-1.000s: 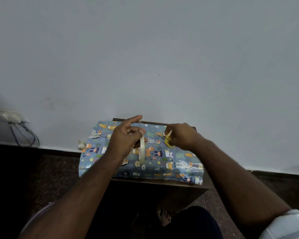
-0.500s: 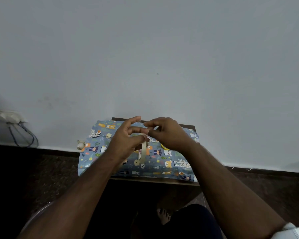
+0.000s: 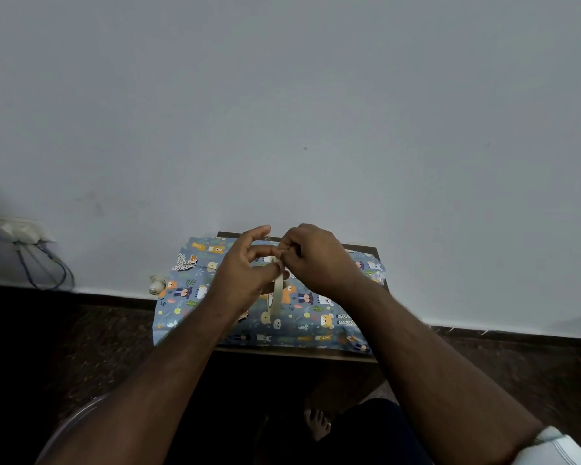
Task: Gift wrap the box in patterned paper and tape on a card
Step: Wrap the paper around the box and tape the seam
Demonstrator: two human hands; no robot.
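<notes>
Paper: the patterned paper [image 3: 319,313] lies spread over the small table [image 3: 366,247], near the wall.
Tape: the tape roll [image 3: 277,297] stands on edge above the paper's middle.
Left hand: the left hand [image 3: 240,273] grasps the roll.
Right hand: the right hand [image 3: 316,260] pinches at the roll's top with curled fingers.
Far left: a wall socket [image 3: 12,228] with cables.

Plain grey-white painted wall [image 3: 316,95] fills the upper frame; white wall socket with dangling cables [image 3: 17,229] at left; dark speckled floor [image 3: 81,347] below.
</notes>
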